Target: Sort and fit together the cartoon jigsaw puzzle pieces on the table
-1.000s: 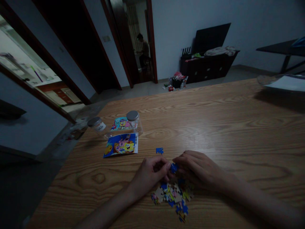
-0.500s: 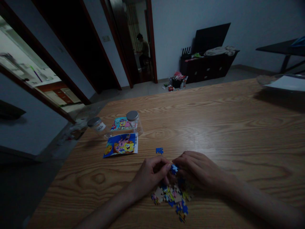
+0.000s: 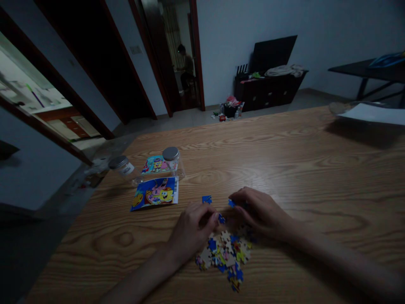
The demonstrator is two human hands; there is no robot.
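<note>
A heap of loose jigsaw pieces (image 3: 225,257) lies on the wooden table (image 3: 284,169) close to me. Just above the heap, my left hand (image 3: 193,230) curls its fingers and pinches a small blue piece (image 3: 221,219) at their tips. My right hand (image 3: 261,211) rests beside it, fingers bent, holding another blue piece (image 3: 232,203) at its fingertips. The two hands are a little apart. A single blue piece (image 3: 206,199) lies alone on the table beyond my left hand.
Two cartoon picture cards (image 3: 155,192) and two clear jars with metal lids (image 3: 172,158) sit at the left. A white sheet (image 3: 370,114) lies at the far right. Beyond the table are a dark cabinet (image 3: 268,86) and a doorway with a person (image 3: 186,67) inside.
My hands, which were pressed together around one blue piece, have drawn apart; each now has a blue piece at its fingertips. The view shifted slightly, and more of the heap shows.
</note>
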